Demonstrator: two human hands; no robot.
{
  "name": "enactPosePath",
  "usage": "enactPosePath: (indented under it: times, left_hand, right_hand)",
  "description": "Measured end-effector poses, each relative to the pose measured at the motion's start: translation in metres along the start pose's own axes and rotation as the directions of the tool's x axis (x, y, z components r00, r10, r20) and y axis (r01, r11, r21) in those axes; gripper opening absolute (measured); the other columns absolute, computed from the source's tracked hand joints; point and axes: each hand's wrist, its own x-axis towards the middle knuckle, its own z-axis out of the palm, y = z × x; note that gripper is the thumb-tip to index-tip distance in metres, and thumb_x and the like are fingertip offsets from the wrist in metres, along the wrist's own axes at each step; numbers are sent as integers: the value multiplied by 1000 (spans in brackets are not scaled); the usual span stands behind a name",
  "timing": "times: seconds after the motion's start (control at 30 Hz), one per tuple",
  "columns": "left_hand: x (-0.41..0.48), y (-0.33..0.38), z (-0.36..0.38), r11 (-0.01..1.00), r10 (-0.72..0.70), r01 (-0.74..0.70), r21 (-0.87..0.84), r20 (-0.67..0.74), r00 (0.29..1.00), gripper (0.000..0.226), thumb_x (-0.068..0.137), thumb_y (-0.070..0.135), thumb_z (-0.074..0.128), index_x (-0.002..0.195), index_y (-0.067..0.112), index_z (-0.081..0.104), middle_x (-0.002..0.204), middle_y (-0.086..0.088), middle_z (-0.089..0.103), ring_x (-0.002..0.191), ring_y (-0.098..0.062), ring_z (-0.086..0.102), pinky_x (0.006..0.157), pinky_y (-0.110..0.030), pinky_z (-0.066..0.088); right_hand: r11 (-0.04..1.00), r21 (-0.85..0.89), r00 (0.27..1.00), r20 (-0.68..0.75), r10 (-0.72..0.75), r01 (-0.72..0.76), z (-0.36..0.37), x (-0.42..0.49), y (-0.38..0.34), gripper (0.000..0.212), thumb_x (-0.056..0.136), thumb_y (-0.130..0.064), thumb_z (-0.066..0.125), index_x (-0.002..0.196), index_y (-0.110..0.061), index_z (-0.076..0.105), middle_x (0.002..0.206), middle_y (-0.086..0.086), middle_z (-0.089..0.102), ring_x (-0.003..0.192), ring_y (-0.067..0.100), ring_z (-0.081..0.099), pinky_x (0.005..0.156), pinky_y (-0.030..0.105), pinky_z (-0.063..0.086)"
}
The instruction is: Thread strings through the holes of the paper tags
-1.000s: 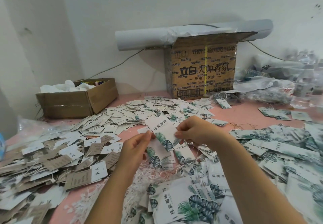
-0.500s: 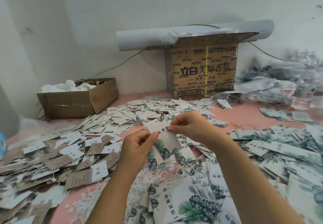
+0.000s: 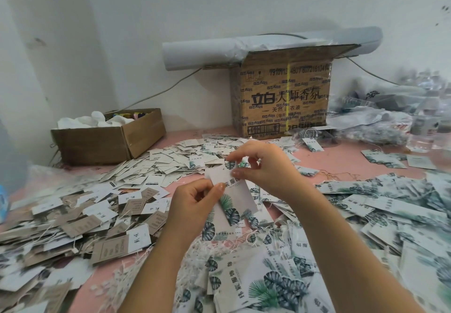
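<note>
A white paper tag with green leaf print [image 3: 235,199] is held above the pink table at the centre of view. My left hand [image 3: 195,202] pinches its left edge between thumb and fingers. My right hand [image 3: 262,166] pinches at the tag's top end, fingers curled; any string there is too thin to make out. Loose white strings [image 3: 214,246] lie in a tangle below the hands. Piles of similar leaf tags [image 3: 263,286] lie in front and to the right.
Brown and white tags [image 3: 97,217] cover the table's left side. A low cardboard box [image 3: 109,141] stands at back left, a tall printed carton [image 3: 283,97] with a paper roll [image 3: 202,54] on top at the back, plastic bags [image 3: 380,127] at far right.
Both hands have lifted the tag slightly up and away from me. My right hand moved from the tag's right side to its top end, and the tag now tilts upright.
</note>
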Motion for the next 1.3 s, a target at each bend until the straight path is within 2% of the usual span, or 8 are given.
enactPosePath:
  times: [0.1, 0.33, 0.5, 0.6, 0.8, 0.97, 1.1, 1.3]
  left_hand:
    - [1, -1, 1, 1000, -5, 5, 3, 0, 1000, 37, 81, 34, 63, 67, 0, 58, 66, -28, 48, 59, -22, 41, 57, -35, 34]
    - [1, 1, 2, 999, -6, 3, -46, -67, 998, 26, 80, 36, 63, 67, 13, 65, 70, -25, 53, 63, -21, 48, 58, -33, 41]
    - [0, 5, 2, 993, 24, -34, -109, -87, 996, 30, 70, 47, 63, 74, 17, 65, 77, -32, 52, 68, -22, 51, 62, -34, 44]
    - [1, 4, 1, 991, 74, -88, -104, -134, 988, 40, 72, 47, 63, 80, 8, 61, 77, -34, 50, 69, -22, 48, 65, -36, 41]
    - [2, 2, 1, 990, 101, -118, -82, -184, 978, 14, 86, 24, 62, 96, 33, 57, 86, 13, 73, 77, -8, 69, 64, -28, 57]
    - [0, 8, 2, 985, 130, -149, -92, -186, 974, 36, 90, 16, 60, 111, 42, 45, 83, 10, 73, 71, -11, 68, 59, -28, 55]
    - [1, 8, 1, 986, 134, -149, -69, -189, 973, 37, 89, 18, 62, 109, 46, 46, 81, 11, 72, 71, -6, 67, 58, -25, 54]
    - [2, 8, 2, 983, 167, -178, -47, -184, 969, 28, 88, 15, 63, 95, 41, 55, 88, 25, 70, 73, -2, 68, 58, -18, 54]
  right_hand:
    - [998, -57, 1000, -2, -21, 21, -1, 0, -2, 21, 77, -13, 73, 96, -19, 71, 78, -21, 54, 63, -13, 43, 57, 7, 34]
    - [998, 10, 997, -41, 61, -60, 3, 0, -3, 22, 73, -10, 76, 75, -25, 61, 62, -17, 49, 53, -2, 40, 53, 8, 34]
    - [994, 82, 997, -30, 71, -69, 9, 2, -4, 13, 90, -9, 57, 94, -14, 68, 72, -14, 59, 63, -2, 52, 58, 11, 43]
    - [986, 158, 993, -94, 70, -54, 7, 1, -1, 25, 96, -3, 41, 107, -9, 62, 75, -3, 62, 46, -2, 46, 45, 11, 32]
    - [978, 207, 990, -144, 13, 17, 4, -1, -4, 20, 94, -3, 45, 103, -17, 36, 69, -9, 64, 52, 12, 43, 51, 26, 39]
    - [984, 167, 987, -155, -33, 59, 6, 0, -10, 15, 88, -1, 57, 80, -13, 56, 73, -2, 68, 53, -7, 53, 54, 8, 40]
    - [995, 95, 987, -163, -6, 21, 8, 0, -11, 6, 82, -5, 67, 85, -8, 72, 70, -12, 63, 63, -6, 56, 64, 8, 45]
    - [998, -70, 991, -131, -15, 5, 9, -1, -18, 11, 85, -11, 64, 91, -11, 74, 73, -11, 62, 64, -2, 54, 62, 9, 43]
